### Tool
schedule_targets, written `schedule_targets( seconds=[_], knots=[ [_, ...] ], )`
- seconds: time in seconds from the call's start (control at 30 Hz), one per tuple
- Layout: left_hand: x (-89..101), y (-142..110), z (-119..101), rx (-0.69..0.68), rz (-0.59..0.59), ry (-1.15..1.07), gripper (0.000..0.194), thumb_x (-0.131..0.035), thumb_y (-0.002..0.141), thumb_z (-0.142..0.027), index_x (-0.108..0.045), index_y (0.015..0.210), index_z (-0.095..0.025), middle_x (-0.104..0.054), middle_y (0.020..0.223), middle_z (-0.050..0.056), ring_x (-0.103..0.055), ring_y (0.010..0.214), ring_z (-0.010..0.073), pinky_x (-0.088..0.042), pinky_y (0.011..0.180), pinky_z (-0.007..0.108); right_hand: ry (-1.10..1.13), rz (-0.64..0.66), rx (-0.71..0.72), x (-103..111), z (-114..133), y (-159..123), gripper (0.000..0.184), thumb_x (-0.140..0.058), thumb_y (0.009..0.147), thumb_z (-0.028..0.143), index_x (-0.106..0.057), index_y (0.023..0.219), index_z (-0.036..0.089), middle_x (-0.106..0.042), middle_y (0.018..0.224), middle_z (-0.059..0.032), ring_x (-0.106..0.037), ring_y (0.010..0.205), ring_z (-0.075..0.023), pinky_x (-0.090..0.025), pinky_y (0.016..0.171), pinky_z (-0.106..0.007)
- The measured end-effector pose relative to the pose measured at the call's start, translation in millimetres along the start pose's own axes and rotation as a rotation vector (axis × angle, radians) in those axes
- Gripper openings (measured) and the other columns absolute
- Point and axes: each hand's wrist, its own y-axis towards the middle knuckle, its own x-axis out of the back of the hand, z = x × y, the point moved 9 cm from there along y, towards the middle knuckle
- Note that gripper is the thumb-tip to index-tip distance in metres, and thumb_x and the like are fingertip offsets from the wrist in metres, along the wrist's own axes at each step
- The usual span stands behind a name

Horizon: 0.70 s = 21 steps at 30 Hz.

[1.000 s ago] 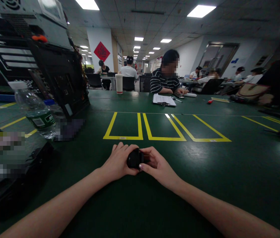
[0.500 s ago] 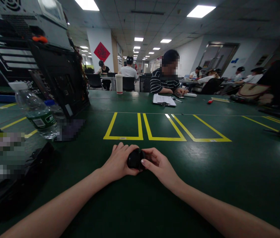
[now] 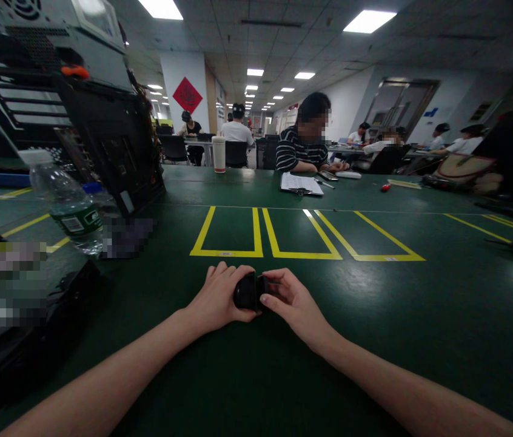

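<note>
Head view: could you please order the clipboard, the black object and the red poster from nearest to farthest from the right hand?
1. Black object, in the left hand.
2. Clipboard, ahead on the table.
3. Red poster, left, on the pillar.

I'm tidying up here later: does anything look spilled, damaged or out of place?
Nothing looks spilled. The oddest thing is the black case at left: its side appears open, with wire-like clutter along its edge, though that may be deliberate. The black object in the left hand is partly hidden, so I can't judge it.
</note>
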Motion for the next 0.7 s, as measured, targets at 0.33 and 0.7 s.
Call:
schedule_targets(
  seconds=[0.33, 0.7],
  knots=[
    [1.5, -0.7, -2.3, -0.012, 0.026, -0.027, 0.057, -0.063, 0.060, -0.043, -0.040, 0.109, -0.024, -0.051, 0.095, 0.003, -0.042, 0.081, 0.0212, -0.031, 0.070, 0.032, 0.090, 0.062, -0.062, -5.6, -4.3, 3.3, 0.029, -0.061, 0.067, 0.018, -0.050, 0.093, 0.020, -0.056, 0.099, -0.0014, -0.053, 0.098, -0.0172, -0.042, 0.087, -0.036],
    [2.1, -0.4, -2.5, 0.010, 0.033, -0.044, 0.055, -0.064, 0.060, -0.042, -0.041, 0.107, -0.024, -0.051, 0.097, 0.003, -0.043, 0.082, 0.0216, -0.033, 0.071, 0.034, 0.070, 0.026, -0.104, -6.5, -7.9, 4.4, 0.028, -0.060, 0.068, 0.025, -0.051, 0.094, 0.020, -0.056, 0.100, -0.0017, -0.054, 0.095, -0.0164, -0.044, 0.083, -0.035]
  ],
)
